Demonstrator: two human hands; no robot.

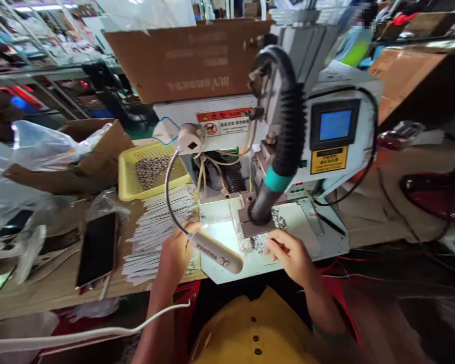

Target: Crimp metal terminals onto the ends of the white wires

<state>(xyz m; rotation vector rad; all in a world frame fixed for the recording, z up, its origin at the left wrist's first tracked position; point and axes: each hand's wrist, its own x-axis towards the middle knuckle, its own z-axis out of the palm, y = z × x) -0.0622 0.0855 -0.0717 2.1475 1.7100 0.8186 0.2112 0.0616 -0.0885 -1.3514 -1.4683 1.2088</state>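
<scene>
Strips (147, 242), pale and thin, lie piled on the wooden bench (60, 293) just beside the left hand (174, 253), which is partly hidden behind a gooseneck lamp (217, 253), so I cannot tell what its grip is. The right hand (293, 255) curls in front of the metal press head (246, 226) of a benchtop press machine (227, 119), near small dark bits (278, 220) scattered on the white base plate (222, 222); whether it pinches anything cannot be told. A yellow plastic basket (126, 177) behind the strips holds small brownish pieces (151, 170).
</scene>
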